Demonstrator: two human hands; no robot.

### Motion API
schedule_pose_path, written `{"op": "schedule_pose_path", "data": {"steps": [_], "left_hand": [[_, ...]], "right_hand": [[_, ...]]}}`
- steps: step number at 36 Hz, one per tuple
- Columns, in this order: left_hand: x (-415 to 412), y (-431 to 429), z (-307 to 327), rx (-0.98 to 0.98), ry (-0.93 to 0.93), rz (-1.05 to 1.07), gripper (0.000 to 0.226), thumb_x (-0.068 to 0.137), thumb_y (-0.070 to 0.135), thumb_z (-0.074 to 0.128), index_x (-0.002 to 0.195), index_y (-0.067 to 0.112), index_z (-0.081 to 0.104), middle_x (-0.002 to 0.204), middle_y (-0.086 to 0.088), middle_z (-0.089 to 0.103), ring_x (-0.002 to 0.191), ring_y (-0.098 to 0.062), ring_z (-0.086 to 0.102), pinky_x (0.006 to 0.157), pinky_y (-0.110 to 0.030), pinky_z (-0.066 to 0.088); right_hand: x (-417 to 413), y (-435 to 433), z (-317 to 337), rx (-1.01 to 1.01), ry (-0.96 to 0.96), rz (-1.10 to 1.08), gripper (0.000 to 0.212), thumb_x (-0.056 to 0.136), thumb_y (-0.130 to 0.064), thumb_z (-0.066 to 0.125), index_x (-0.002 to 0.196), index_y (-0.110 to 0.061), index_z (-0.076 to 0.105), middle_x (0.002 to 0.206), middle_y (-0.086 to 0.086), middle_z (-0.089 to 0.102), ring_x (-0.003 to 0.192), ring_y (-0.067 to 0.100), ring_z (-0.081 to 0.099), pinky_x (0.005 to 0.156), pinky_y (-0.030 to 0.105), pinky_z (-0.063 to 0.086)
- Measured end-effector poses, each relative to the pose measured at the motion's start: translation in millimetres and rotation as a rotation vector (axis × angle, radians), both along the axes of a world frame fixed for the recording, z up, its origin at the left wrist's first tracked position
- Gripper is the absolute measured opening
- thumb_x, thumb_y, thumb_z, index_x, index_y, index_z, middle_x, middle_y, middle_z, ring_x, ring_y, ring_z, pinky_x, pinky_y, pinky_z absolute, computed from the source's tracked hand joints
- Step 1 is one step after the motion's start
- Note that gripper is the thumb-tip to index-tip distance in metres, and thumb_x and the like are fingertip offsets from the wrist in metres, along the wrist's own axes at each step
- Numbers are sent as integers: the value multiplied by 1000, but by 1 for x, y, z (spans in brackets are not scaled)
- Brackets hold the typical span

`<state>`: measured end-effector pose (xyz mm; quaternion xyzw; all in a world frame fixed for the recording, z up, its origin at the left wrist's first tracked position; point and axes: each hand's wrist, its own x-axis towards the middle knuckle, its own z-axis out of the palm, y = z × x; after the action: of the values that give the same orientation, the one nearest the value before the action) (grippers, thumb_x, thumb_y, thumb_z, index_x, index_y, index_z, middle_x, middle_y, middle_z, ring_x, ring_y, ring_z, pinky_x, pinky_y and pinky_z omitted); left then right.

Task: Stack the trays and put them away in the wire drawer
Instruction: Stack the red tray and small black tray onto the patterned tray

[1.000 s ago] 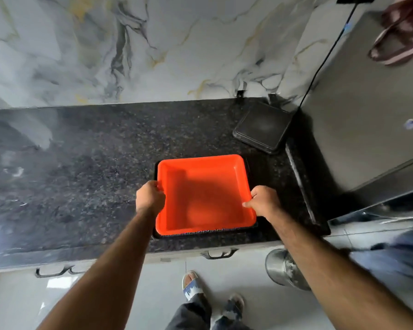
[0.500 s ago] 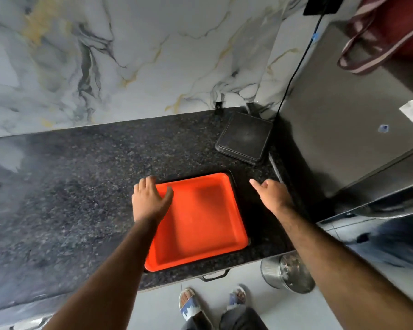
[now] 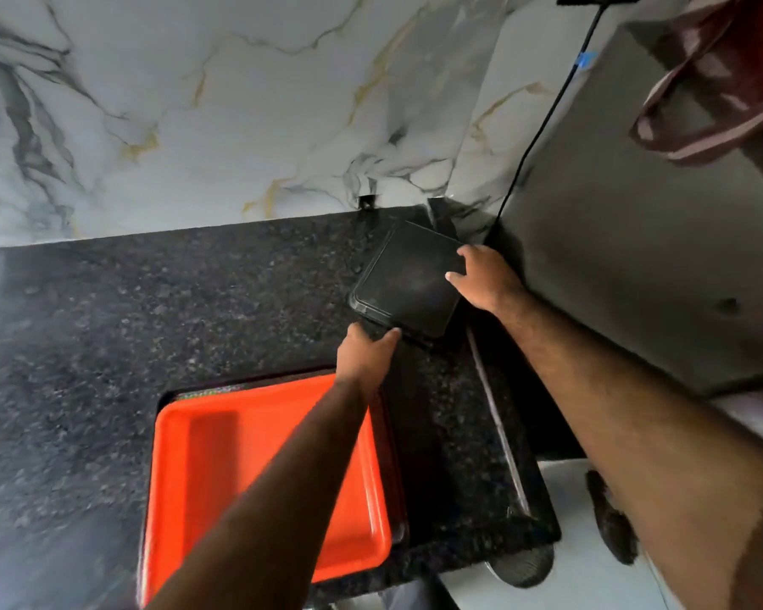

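Both hands are on the black tray [image 3: 408, 279], which sits at the back of the dark counter [image 3: 150, 310], close to the marble wall [image 3: 239, 103] and just beside the steel fridge [image 3: 635, 257]. The left hand [image 3: 366, 356] is at the black tray's near corner, thumb touching its rim, the other fingers tucked out of sight, so whether they clamp the edge cannot be told. The right hand [image 3: 487, 279] lies on the black tray's right side, fingers spread flat across its top surface, loose rather than curled around anything. The tray itself looks tilted, its near-left corner toward the camera. Nearer than the black tray, at the counter's front edge, sits the orange tray [image 3: 221, 468], nested on a darker tray [image 3: 395, 455] whose rim peeks out along its right and far sides; the left forearm crosses over it. A black cable [image 3: 542, 125] runs down the wall to the right of the black tray, and a maroon bag [image 3: 723, 81] hangs against the fridge above it.
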<state>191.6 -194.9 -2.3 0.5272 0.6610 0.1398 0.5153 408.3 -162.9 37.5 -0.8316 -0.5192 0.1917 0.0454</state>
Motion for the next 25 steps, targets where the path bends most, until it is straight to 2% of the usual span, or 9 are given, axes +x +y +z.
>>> {"op": "schedule_pose_path", "data": {"steps": [4, 10, 12, 14, 17, 19, 21, 23, 25], "left_hand": [[21, 16, -21, -134, -77, 109, 46, 82, 40, 66, 104, 1, 69, 108, -21, 73, 108, -35, 67, 92, -45, 54], [43, 40, -39, -132, -33, 239, 36, 78, 30, 60, 94, 0, 71, 99, -23, 74, 96, -36, 70, 84, -43, 57], [50, 47, -48, -214, -153, 351, 31, 79, 25, 63, 97, 1, 71, 105, -25, 72, 87, -36, 71, 80, -47, 61], [56, 54, -53, -320, -336, 478, 17, 81, 17, 66, 93, 6, 69, 103, -23, 70, 78, -29, 69, 66, -46, 63], [57, 68, -55, -434, -457, 586, 18, 86, 18, 72, 94, 4, 63, 93, -18, 65, 86, -31, 71, 57, -38, 61], [55, 75, -53, -380, -416, 538, 20, 88, 24, 71, 84, 6, 63, 85, -15, 66, 79, -29, 71, 64, -44, 62], [49, 77, -38, -230, -266, 384, 28, 88, 34, 71, 74, 9, 67, 68, -8, 66, 65, -26, 68, 72, -49, 63], [41, 82, -27, -53, -108, 247, 36, 85, 44, 70, 81, 8, 72, 60, -2, 61, 60, -23, 61, 72, -48, 60], [36, 88, -17, 47, -132, 211, 30, 84, 42, 71, 91, 13, 74, 59, 2, 59, 57, -21, 57, 66, -50, 59]], "right_hand": [[27, 36, -16, -43, -10, 29, 62, 90, -38, 67, 138, 0, 53, 142, 23, 55, 133, 38, 51, 112, 44, 43], [52, 74, -50, -78, 91, -76, 53, 100, -33, 53, 139, 4, 48, 146, 27, 50, 136, 41, 48, 113, 44, 39], [54, 79, -63, -82, 143, -115, 53, 102, -33, 50, 137, 6, 50, 143, 29, 52, 134, 42, 49, 112, 43, 39], [53, 80, -73, -56, 164, -159, 55, 102, -37, 48, 134, 7, 53, 141, 30, 53, 133, 43, 49, 112, 42, 38], [52, 78, -78, -5, 224, -297, 65, 102, -48, 44, 131, 8, 58, 137, 32, 56, 131, 43, 51, 111, 42, 39], [53, 76, -73, 40, 296, -441, 72, 100, -57, 41, 130, 5, 61, 136, 30, 58, 129, 43, 53, 110, 43, 42], [53, 69, -58, 111, 363, -556, 77, 97, -64, 38, 128, 2, 63, 135, 27, 61, 126, 42, 57, 106, 43, 45], [52, 69, -47, 204, 475, -636, 80, 94, -69, 38, 127, -1, 64, 133, 23, 63, 124, 39, 59, 105, 41, 47], [49, 70, -38, 283, 669, -707, 84, 91, -75, 36, 133, -6, 62, 138, 15, 62, 128, 33, 58, 110, 40, 45]]}}
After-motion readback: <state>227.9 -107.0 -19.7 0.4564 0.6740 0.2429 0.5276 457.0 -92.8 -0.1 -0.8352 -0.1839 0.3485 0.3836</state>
